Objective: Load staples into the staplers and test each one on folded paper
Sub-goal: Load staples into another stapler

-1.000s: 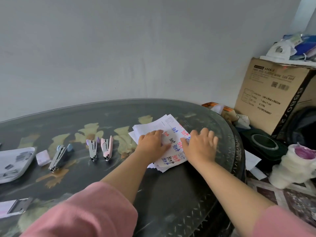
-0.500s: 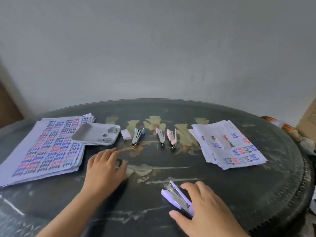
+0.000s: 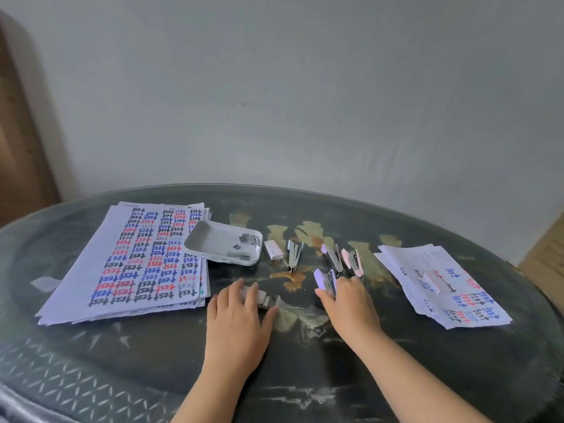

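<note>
In front of the white tray (image 3: 213,239), the left hand (image 3: 236,322) curls its grip over a small pale box (image 3: 265,299) on the surface (image 3: 305,377). Right of the tray, the right hand (image 3: 348,305) has its grip pinched on the purple stapler (image 3: 324,280); folded paper (image 3: 427,264) lies farther right.

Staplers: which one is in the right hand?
The purple stapler, in front of the row: the right hand grips it. The other three lie on the table behind it.

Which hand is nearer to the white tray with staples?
Left. The left hand is just in front of the white tray, on the person's side. The right hand is farther off to the tray's right, gripping the purple stapler.
</note>
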A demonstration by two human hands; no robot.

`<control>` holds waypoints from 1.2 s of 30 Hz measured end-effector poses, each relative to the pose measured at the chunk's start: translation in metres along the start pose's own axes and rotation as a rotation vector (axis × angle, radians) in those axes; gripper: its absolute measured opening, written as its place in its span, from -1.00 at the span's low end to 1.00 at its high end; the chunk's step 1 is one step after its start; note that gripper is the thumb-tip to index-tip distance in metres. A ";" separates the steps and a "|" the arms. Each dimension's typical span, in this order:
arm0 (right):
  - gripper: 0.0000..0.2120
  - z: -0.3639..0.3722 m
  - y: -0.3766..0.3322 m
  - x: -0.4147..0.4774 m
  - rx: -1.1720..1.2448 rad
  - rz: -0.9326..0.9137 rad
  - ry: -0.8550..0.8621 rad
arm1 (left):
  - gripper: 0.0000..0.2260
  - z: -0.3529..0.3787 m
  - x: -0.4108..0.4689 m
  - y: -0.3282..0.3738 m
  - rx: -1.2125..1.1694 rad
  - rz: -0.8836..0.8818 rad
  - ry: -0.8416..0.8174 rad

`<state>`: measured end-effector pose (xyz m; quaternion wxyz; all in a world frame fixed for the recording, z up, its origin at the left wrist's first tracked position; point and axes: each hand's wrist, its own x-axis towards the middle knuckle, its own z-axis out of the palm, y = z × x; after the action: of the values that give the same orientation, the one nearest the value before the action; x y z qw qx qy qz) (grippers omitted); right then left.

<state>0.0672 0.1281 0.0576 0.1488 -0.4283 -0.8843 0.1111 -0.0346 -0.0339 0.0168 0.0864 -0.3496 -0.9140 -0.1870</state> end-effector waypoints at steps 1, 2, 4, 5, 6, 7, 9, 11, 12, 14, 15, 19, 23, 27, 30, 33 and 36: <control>-0.62 0.003 -0.005 0.015 0.003 0.015 0.015 | -0.50 0.002 0.000 -0.001 -0.003 0.002 0.017; -0.62 0.006 -0.007 0.030 0.006 0.033 0.024 | -0.50 0.004 0.000 -0.001 -0.006 0.003 0.028; -0.63 0.012 -0.012 0.052 -0.025 0.043 0.034 | -0.49 0.007 0.001 -0.001 -0.010 0.003 0.041; -0.63 0.015 -0.013 0.060 -0.052 0.037 0.035 | -0.49 0.008 0.002 -0.001 -0.011 0.001 0.042; -0.62 0.017 -0.015 0.068 -0.076 0.027 0.036 | -0.49 0.010 0.004 -0.001 -0.010 -0.004 0.044; -0.61 0.019 -0.017 0.074 -0.095 0.014 0.037 | -0.48 0.012 0.005 -0.001 -0.009 -0.010 0.044; -0.59 0.022 -0.022 0.081 -0.143 -0.011 0.046 | -0.48 0.014 0.008 0.000 -0.010 -0.022 0.046; -0.57 0.025 -0.025 0.083 -0.212 -0.043 0.063 | -0.47 0.016 0.009 0.001 -0.012 -0.022 0.056; -0.56 0.026 -0.026 0.083 -0.241 -0.053 0.077 | -0.46 0.016 0.009 0.001 -0.014 -0.019 0.062; -0.52 0.027 -0.029 0.083 -0.267 -0.055 0.138 | -0.47 0.015 0.008 0.001 -0.018 -0.020 0.066; -0.50 0.027 -0.032 0.083 -0.279 -0.067 0.180 | -0.47 0.015 0.008 0.001 -0.020 -0.021 0.074; -0.41 0.032 -0.051 0.084 -0.251 -0.177 0.163 | -0.49 0.017 0.007 0.000 -0.030 -0.020 0.091; -0.53 0.043 -0.061 0.081 -0.255 -0.145 -0.006 | -0.50 0.019 0.006 0.001 -0.017 -0.014 0.114; -0.75 0.039 -0.061 0.078 -0.275 -0.130 -0.015 | -0.52 0.018 0.007 0.000 -0.016 -0.007 0.149; -0.76 0.028 -0.058 0.070 -0.209 -0.131 -0.011 | -0.53 0.017 0.007 0.001 -0.011 -0.003 0.157; -0.76 0.009 -0.045 0.045 -0.105 -0.171 -0.016 | -0.49 0.017 0.008 0.000 -0.021 -0.012 0.129; -0.69 -0.010 -0.025 -0.003 -0.046 -0.228 -0.055 | -0.42 0.012 0.005 0.002 -0.053 -0.018 0.065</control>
<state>0.0544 0.1108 0.0743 0.1264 -0.3249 -0.9334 0.0847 -0.0376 -0.0249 0.0073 0.1051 -0.3371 -0.9086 -0.2231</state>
